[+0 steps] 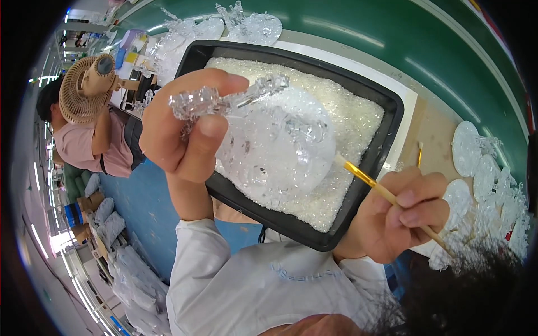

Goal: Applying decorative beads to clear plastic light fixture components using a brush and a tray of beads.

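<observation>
Holding up a clear glittered ornament (269,145) over the black tray (386,129), my left hand (182,131) pinches its crusted figure part between thumb and forefinger, fingers closed on it. The piece is a translucent round disc with a small sparkly figure on top, raised above the tray, not touching the white glitter granules (353,117) that fill it. My right hand (400,215) is closed around a thin brush (386,193) with a gold ferrule and pale wooden handle; its tip sits at the disc's right edge, touching or just short of it, can't tell.

Handling guess: the ornament looks light, stiff and brittle, thin clear plastic or glass, and the thin figure parts could snap. The glitter crust likely sheds if rubbed, so the grip on the figure's base looks sensible, fingers off the disc face. The brush is light and rigid.

On the table (426,131), more finished round discs (476,168) lie to the right, another cluster (246,25) sits beyond the tray, and a second brush (419,154) lies just beside the tray. A person in a pink shirt (84,140) sits at far left, behind a tan desk fan (87,87).

Hard to see: brush bristles are lost against the disc, the figure's shape is unreadable under glitter, dark hair (476,291) blocks the lower right, and the fisheye rim bends everything.
</observation>
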